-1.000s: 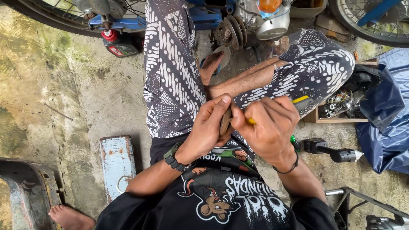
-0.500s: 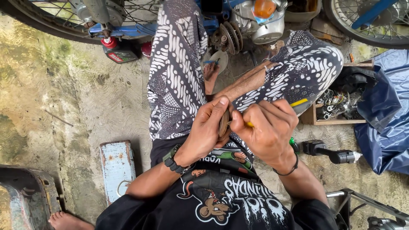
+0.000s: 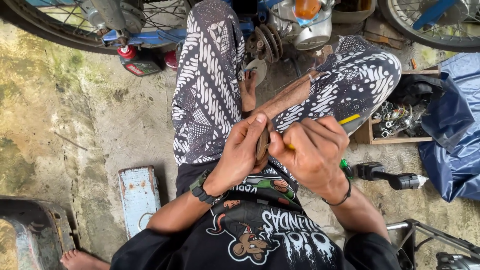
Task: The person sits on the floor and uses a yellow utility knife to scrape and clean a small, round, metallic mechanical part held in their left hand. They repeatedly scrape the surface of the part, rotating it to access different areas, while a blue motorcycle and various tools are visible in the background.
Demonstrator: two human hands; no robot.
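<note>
I sit on the concrete floor in patterned trousers. My left hand [image 3: 242, 152] pinches a small round brownish metal part [image 3: 261, 145] at chest height, thumb on its top. My right hand [image 3: 312, 152] is closed around a yellow-handled tool [image 3: 349, 119], whose tip meets the part between the two hands. The tool's shaft is mostly hidden by my fingers. A black watch sits on my left wrist and a thin black band on my right.
A motorbike's engine and sprocket [image 3: 280, 35] stand just ahead, wheels at both upper corners. A red-capped black bottle [image 3: 135, 60] lies at the left. A wooden tray of small parts [image 3: 395, 125], a blue tarp [image 3: 450, 145], a black handgrip [image 3: 390, 175] and a pale blue metal box [image 3: 138, 195] surround me.
The view has shifted slightly; both hands stay locked on the part and tool with only small movements.
</note>
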